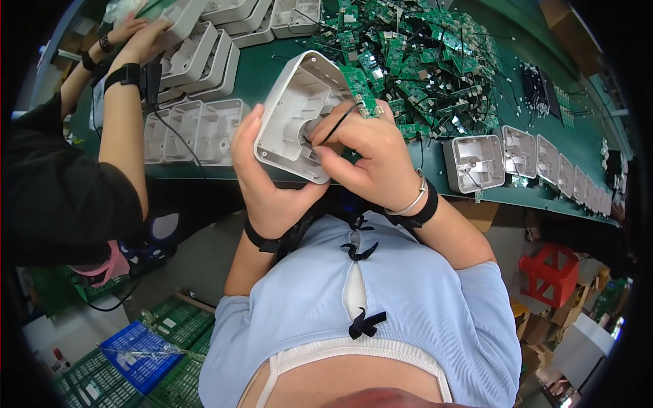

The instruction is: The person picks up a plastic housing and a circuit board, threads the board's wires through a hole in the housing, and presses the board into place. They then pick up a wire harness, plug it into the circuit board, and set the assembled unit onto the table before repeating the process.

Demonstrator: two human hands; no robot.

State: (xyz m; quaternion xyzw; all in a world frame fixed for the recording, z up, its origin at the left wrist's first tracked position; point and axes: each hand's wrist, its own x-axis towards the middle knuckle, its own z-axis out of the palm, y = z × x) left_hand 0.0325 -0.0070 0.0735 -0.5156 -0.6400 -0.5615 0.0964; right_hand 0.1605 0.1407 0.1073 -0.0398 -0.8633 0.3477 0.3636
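An open white plastic housing (pixel 280 122) is tilted up in front of my chest, its hollow inside facing me. My left hand (pixel 253 166) grips it from the left and below, thumb along its side wall. Inside the housing, the fingers of my right hand (pixel 373 155) pinch a thin black cable (pixel 339 123) close to the inner wall. The cable loops up to a small green circuit board (pixel 363 93), which hangs over the housing's right edge above my right hand. What my fingertips press the cable end against is mostly hidden.
A big heap of green circuit boards (pixel 435 68) with black cables lies on the green table (pixel 265 64). White housings (pixel 221 129) stand at left; a row of housings (pixel 474 163) runs right. A co-worker's hands (pixel 139 41) hold another housing at upper left. A red stool (pixel 549 272) stands below right.
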